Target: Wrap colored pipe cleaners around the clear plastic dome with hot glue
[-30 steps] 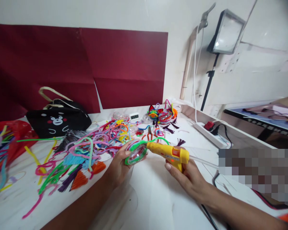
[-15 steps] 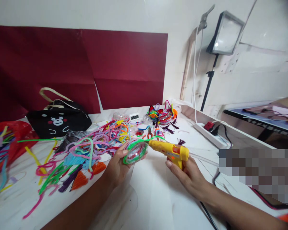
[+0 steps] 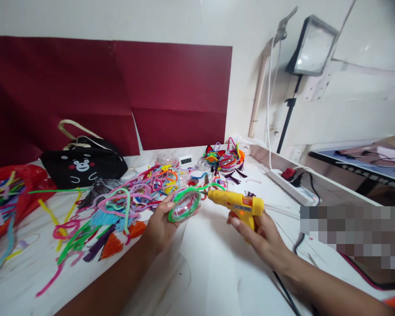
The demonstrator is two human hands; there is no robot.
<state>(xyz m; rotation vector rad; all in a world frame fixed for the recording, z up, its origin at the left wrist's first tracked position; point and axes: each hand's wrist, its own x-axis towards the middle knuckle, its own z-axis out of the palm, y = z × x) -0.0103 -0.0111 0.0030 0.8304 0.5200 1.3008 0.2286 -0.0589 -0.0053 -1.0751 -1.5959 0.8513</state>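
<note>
My left hand (image 3: 161,226) is closed on a clear oval plastic shell (image 3: 185,206) edged with a green pipe cleaner (image 3: 175,215). A loose length of that pipe cleaner runs off to the right over the shell. My right hand (image 3: 261,237) grips a yellow glue gun (image 3: 237,203), whose small light glows orange. The gun's nozzle points left, close to the shell's right rim; whether it touches I cannot tell. A clear glue stick (image 3: 281,211) sticks out behind the gun.
Pipe cleaners (image 3: 128,197) and tassels (image 3: 112,246) lie heaped at left, beside a red bag (image 3: 36,184) and a black bag (image 3: 85,166). Decorated pieces (image 3: 228,161) and a small digital clock (image 3: 186,161) stand behind. A power strip (image 3: 292,188) lies at right.
The glue gun has moved slightly right, and its nozzle now sits a little away from the shell's rim. My left hand still holds the shell, tilted a little differently.
</note>
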